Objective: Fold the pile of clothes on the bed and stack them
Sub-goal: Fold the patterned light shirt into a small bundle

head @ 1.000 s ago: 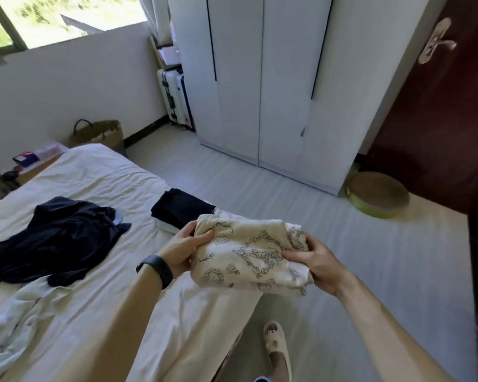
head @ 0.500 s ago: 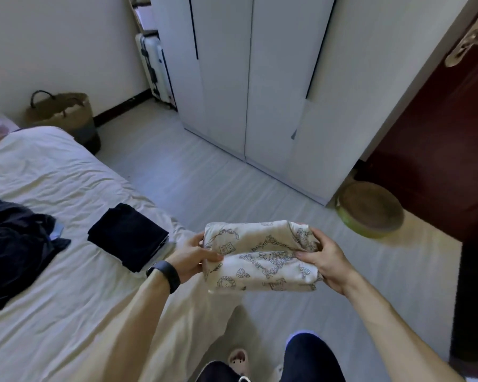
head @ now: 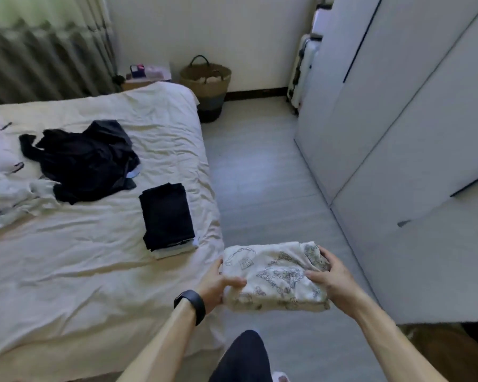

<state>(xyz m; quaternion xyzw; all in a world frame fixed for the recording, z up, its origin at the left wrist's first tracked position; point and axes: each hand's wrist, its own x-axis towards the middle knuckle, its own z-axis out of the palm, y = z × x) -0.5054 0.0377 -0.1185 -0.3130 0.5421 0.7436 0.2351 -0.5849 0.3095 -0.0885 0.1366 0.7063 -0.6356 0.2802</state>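
Note:
I hold a folded cream garment with dark line drawings [head: 273,277] in the air just off the bed's right edge. My left hand [head: 215,282] grips its left end, thumb on top, and my right hand [head: 329,277] grips its right end. On the bed [head: 80,271] near that edge lies a folded stack [head: 167,219], black on top with white beneath. Farther left a crumpled dark garment [head: 83,161] lies unfolded, and white clothes [head: 3,188] are bunched at the far left.
A white wardrobe [head: 411,133] lines the right side across a strip of grey floor. A woven basket [head: 206,81] and a suitcase [head: 301,70] stand by the far wall. A small bedside table with items [head: 146,75] is behind the bed. My knee [head: 243,354] shows below.
My view has swung left, so the whole bed and the folded stack now show. The folded cream garment stays gripped in both hands, now nearer the bed's edge.

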